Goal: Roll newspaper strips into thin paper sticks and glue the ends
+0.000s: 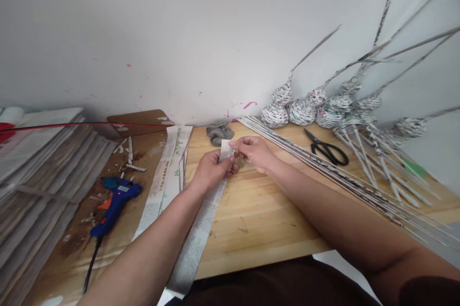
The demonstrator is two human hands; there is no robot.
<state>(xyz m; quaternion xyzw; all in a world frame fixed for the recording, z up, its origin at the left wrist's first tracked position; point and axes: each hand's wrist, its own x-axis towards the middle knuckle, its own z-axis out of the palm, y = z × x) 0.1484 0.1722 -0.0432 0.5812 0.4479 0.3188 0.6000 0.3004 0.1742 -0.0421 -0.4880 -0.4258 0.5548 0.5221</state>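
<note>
A long strip of newspaper runs from the table's front edge up into both my hands. My left hand is closed around it near its far end, the thumb lying on the print. With thumb and fingertips, my right hand pinches the upper right corner of that end. Left of my hands lie more newspaper strips. A crumpled grey cloth sits just beyond my fingers.
A blue glue gun lies on stained cardboard beside a tied stack of newspapers. Rolled paper sticks stretch along the right, near black scissors. Several woven paper gourds with long stems stand against the wall.
</note>
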